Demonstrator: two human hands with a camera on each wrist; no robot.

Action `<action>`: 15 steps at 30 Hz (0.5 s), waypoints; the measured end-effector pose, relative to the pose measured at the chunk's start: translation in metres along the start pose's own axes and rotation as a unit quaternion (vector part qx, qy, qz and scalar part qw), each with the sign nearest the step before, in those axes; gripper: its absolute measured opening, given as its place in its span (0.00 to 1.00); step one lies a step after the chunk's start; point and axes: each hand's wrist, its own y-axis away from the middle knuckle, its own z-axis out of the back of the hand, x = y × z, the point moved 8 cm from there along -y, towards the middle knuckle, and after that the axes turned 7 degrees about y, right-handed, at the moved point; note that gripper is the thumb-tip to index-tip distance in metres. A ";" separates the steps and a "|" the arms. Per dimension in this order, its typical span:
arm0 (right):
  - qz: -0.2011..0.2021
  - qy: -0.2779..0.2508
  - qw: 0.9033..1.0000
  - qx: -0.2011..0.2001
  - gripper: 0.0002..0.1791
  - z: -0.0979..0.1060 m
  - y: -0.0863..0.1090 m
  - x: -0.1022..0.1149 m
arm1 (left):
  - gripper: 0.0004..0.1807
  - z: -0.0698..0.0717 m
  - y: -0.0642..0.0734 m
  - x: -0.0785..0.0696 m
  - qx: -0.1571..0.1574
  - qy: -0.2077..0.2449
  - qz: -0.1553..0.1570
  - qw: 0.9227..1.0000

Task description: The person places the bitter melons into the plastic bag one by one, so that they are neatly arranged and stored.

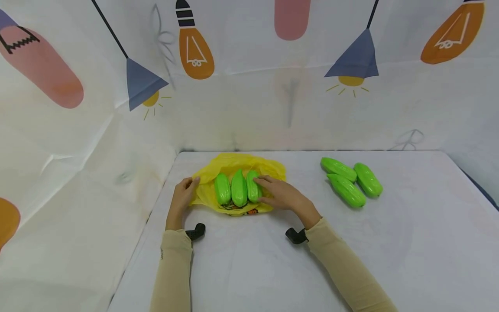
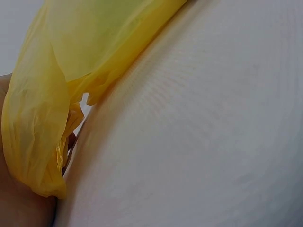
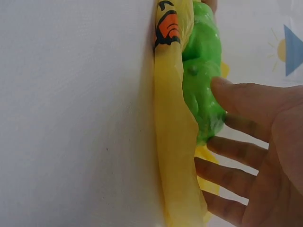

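A yellow plastic bag [image 1: 230,161] lies spread on the table with its mouth open. Three glossy green squash-like vegetables, the middle one [image 1: 239,189] pointed at its far end, sit side by side on it. My left hand [image 1: 182,198] holds the bag's left edge; in the left wrist view the crumpled yellow film [image 2: 35,142] covers much of that hand. At the rightmost vegetable [image 1: 253,186] is my right hand [image 1: 285,193], its thumb and fingertips right at the near end. The right wrist view shows those fingers [image 3: 232,177] extended and spread.
Three more green vegetables, one of them [image 1: 368,180] on the right, lie together at the table's far right. The white table [image 1: 249,268] ends at a hanging cloth [image 1: 249,117] printed with lamps and bulbs. Black camera mounts [image 1: 296,236] stick out from both wrists.
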 end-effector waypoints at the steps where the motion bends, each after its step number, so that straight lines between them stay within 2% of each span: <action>1: 0.000 0.001 1.000 0.000 0.36 0.001 0.000 0.000 | 0.41 0.000 0.000 -0.001 -0.001 0.001 -0.001 1.000; 8: 0.004 -0.009 1.000 -0.011 0.36 0.008 0.004 0.000 | 0.39 0.002 0.000 -0.002 -0.001 -0.001 -0.003 1.000; 12: 0.007 -0.005 1.000 -0.027 0.36 0.020 0.017 -0.005 | 0.38 0.000 0.001 0.001 0.000 -0.001 -0.002 1.000; 15: 0.001 0.023 0.999 -0.032 0.37 0.035 0.031 -0.016 | 0.38 0.000 0.003 -0.001 -0.003 -0.001 -0.006 1.000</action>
